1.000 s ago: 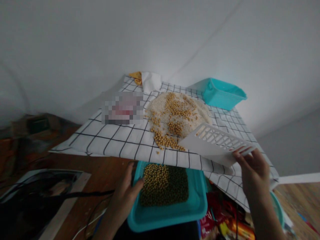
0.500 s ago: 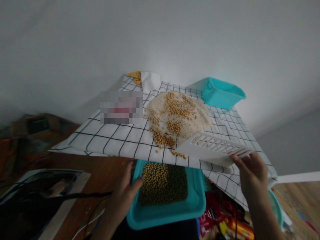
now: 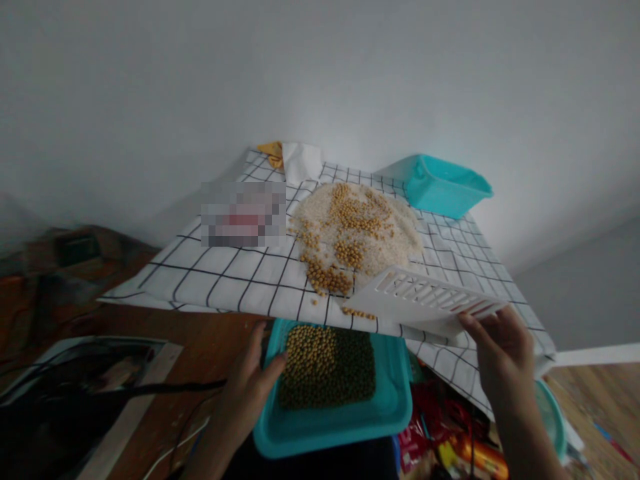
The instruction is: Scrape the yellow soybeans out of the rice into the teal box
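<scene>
My left hand [image 3: 249,387] grips the left rim of a teal tray [image 3: 334,421] half full of yellow soybeans [image 3: 326,363], held just below the table's front edge. My right hand [image 3: 500,355] pinches the end of a white slotted plastic board [image 3: 425,299], whose far edge rests on the checked tablecloth [image 3: 235,273]. A few soybeans [image 3: 358,312] lie by the board's edge near the cloth's front. Behind them a mound of white rice mixed with soybeans [image 3: 355,227] is spread on the cloth.
An empty teal tub [image 3: 440,185] stands at the table's back right. A blurred-out patch [image 3: 243,215] lies left of the rice. Folded white and yellow cloth [image 3: 295,160] sits at the back. Dark cables and a black object [image 3: 75,400] lie lower left; colourful packets [image 3: 450,440] lower right.
The slotted board has slid left and toward the front edge, pushing a few soybeans with it. The left hand and tray have barely moved.
</scene>
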### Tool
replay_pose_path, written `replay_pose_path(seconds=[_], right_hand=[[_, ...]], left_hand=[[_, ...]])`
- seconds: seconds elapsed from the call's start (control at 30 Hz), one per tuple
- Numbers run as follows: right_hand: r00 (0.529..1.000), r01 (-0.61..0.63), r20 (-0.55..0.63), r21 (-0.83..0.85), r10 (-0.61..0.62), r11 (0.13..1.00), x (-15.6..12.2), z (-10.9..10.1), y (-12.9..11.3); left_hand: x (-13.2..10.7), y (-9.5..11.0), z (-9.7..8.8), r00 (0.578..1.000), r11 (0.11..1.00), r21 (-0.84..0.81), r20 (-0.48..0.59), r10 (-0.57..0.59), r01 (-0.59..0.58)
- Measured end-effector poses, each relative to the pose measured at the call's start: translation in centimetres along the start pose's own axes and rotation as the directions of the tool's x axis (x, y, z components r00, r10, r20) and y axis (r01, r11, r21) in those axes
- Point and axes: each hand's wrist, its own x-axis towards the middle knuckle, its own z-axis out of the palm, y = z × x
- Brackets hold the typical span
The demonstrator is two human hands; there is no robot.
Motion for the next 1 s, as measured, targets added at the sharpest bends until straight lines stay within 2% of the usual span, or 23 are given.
replay_pose_path(seconds=[0.23,0.4,0.57,0.83,0.9,1.0], right_hand=[[0.999,-0.024,0.028,0.003,0.024,1.000,-0.4,0.2,-0.2],[0.996,-0.036,0.088,0.034,0.033,0.999,-0.7,0.2,-0.3],[0.997,-0.015,-0.075,0.075,0.021,0.997,0.1,0.7,-0.2],[0.945,0.043,-0.326,0.076,-0.016,0.996,4.0,0.6,0.8],[0.937,0.072,-0.347,0.070,-0.043,0.995,5.7,0.8,1.2],[0.946,0.089,-0.320,0.090,-0.056,0.992,9.4,1.3,2.1]], left_hand=[[-0.3,2.0,-0.1,0.997,0.998,0.015,0.059,-0.057,0.056],[-0.4,2.1,-0.1,0.996,0.999,0.003,0.067,-0.050,0.050],[-0.4,1.6,-0.1,0.998,0.999,-0.012,0.055,-0.042,0.042],[0.3,0.0,-0.3,0.996,0.997,-0.026,0.056,-0.066,0.068],[0.4,0.0,-0.2,0.996,0.996,-0.027,0.045,-0.081,0.082],[0.5,-0.2,-0.3,0.996,0.996,-0.009,0.004,-0.085,0.085]])
